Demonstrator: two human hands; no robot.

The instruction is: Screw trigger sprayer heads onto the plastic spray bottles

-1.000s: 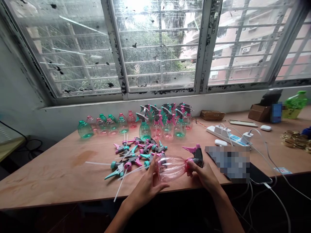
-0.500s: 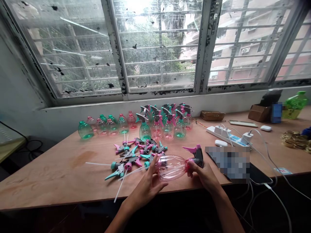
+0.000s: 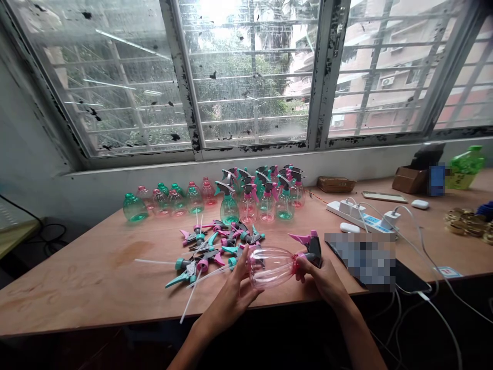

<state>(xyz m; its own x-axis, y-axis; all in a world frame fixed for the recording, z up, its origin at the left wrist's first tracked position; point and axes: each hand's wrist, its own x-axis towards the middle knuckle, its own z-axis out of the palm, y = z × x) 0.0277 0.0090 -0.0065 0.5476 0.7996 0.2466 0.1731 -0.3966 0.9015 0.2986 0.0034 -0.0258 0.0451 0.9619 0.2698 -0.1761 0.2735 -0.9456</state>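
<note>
While the left grip (image 3: 232, 294) holds a pink bottle (image 3: 271, 268) sideways by its base, the right grip (image 3: 324, 278) clasps its spray head (image 3: 315, 247) above the surface (image 3: 96, 288).

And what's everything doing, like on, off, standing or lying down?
Pink bottle, held sideways, spray top at its neck
Left hand, holding the bottle's bottom
Right hand, holding the bottle's neck
Left bottles, standing, no tops
Middle bottles, standing, tops on
Loose tops, lying in a pile
Power strip, plugs in
</note>
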